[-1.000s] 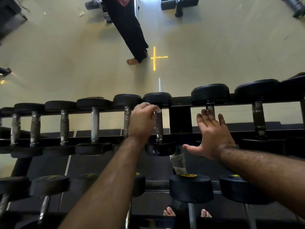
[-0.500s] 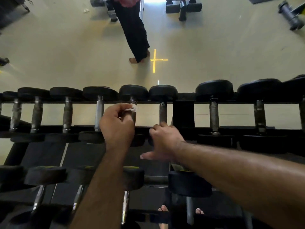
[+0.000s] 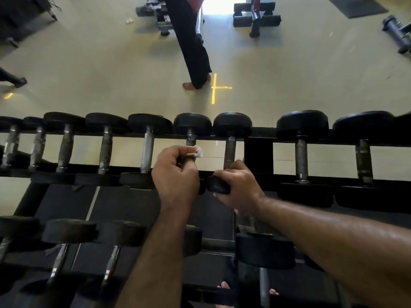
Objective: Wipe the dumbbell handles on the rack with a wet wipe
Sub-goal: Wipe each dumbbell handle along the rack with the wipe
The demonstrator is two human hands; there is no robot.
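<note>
The left hand (image 3: pixel 175 176) wraps a crumpled white wet wipe (image 3: pixel 196 151) round a grey metal dumbbell handle (image 3: pixel 190 138). At its 3 o'clock, the right hand (image 3: pixel 239 185) has its grip on the neighbouring dumbbell's black round end (image 3: pixel 219 185).

Beyond, a pale floor (image 3: pixel 89 70) marked with a yellow cross (image 3: pixel 215 88). Beside the cross, a barefoot person in dark trousers (image 3: pixel 193 54). Farther back, a black bench (image 3: pixel 255 18), with a dark mat (image 3: pixel 358 6) at the right.

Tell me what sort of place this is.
Most likely a gym's free-weights area. A tiered rack holds rows of black dumbbells with metal handles, a weight bench stands on the open floor beyond, and another dumbbell lies loose there.
</note>
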